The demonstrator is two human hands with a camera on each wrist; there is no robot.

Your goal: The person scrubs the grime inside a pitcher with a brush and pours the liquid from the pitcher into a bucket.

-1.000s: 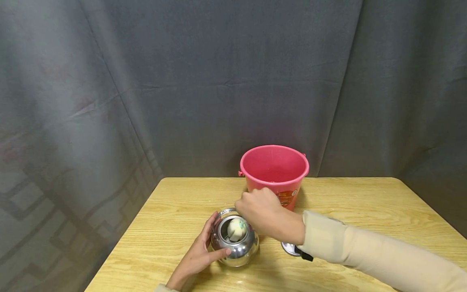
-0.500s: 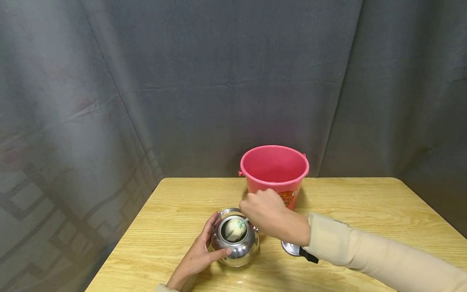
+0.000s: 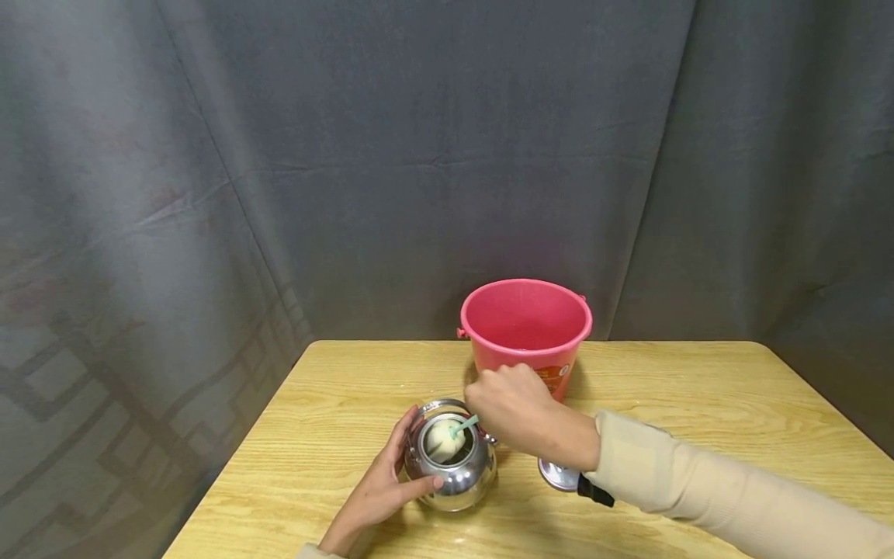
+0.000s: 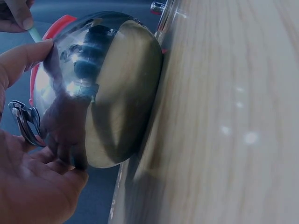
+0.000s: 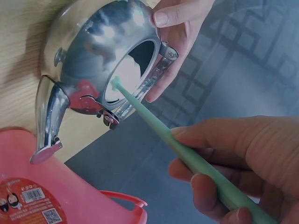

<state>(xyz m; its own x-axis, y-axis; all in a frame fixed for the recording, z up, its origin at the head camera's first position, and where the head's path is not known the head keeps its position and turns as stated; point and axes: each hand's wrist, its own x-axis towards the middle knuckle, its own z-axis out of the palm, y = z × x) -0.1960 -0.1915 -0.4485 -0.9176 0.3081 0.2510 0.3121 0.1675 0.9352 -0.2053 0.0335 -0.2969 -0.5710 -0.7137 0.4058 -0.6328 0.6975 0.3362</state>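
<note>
On my head view the kettle (image 3: 454, 491) sits upright on the wooden table (image 3: 293, 466), towards the near side, its round mouth facing up with no lid over it. I have the left hand (image 3: 382, 487) on it: the grip is grasping the kettle's round body from the left, thumb along the near side and the other fingers round the far side. From the left wrist I can make out the thumb and fingers against the shiny metal, with the table's grain reflected in it

The right hand (image 3: 517, 404) I see clenched above and just beyond the kettle's right side. From the right wrist I can tell that its grip is grasping the brush (image 5: 187, 156), pinching the pale green handle between thumb and fingers. The handle slopes down to a white head (image 3: 445, 441), which sits inside the kettle's mouth; how far it reaches below I cannot tell

The kettle's carrying handle (image 3: 443, 404) leans to the far side of the mouth, and its spout (image 5: 50, 112) shows on the right wrist view, near the bucket. That pink bucket (image 3: 499, 359) stands upright beyond the right hand, a red label (image 5: 30, 200) on its wall. A silver lid (image 3: 557, 475) lies on the table to the right of the kettle, partly hidden by the sleeve (image 3: 635, 458). Behind the table I have a grey curtain (image 3: 447, 155)
</note>
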